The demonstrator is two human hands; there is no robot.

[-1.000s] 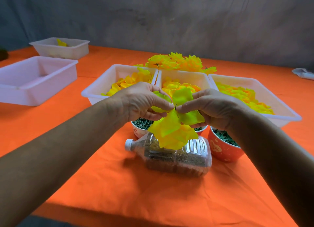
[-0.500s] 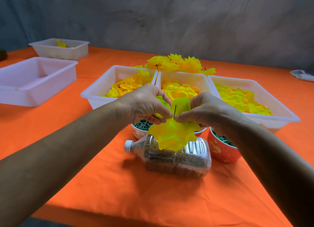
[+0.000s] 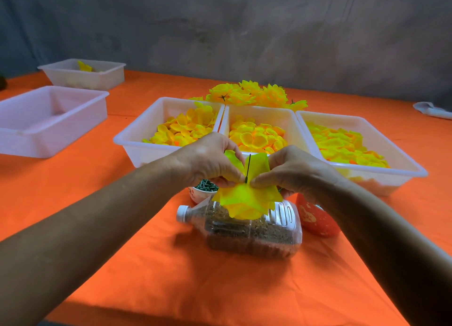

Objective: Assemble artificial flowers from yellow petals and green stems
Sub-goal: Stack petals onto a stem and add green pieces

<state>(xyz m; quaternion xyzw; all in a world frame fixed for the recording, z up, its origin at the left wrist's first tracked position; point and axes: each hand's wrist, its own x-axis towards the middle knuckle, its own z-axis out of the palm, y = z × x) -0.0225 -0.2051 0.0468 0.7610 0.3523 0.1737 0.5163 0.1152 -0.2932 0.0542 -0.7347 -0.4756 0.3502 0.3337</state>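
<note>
An orange table fills the lower frame. Three white trays sit side by side across the middle: the left tray, the middle tray and the right tray, each holding loose yellow petals. Behind them, at upper centre, lies a heap of finished yellow flowers. At the left edge stands a pale tray, and beyond it, in the upper left, a smaller clear tray with a yellow scrap inside. Directly under the hands a clear plastic bottle lies on its side, white cap to the left, partly hidden by the flower; a white cup of green pieces peeks out behind the left wrist, and a red cup sits lower right of the bottle, mostly covered by the right forearm. The half-built flower hangs at frame centre above the bottle, its petals spreading downward. Its thin green stem stands nearly upright, tip pointing up and slightly right. The left hand and right hand each pinch the petals at the stem's base, fingertips meeting there, so the stem rises above the grip and the bloom droops below it.
</note>
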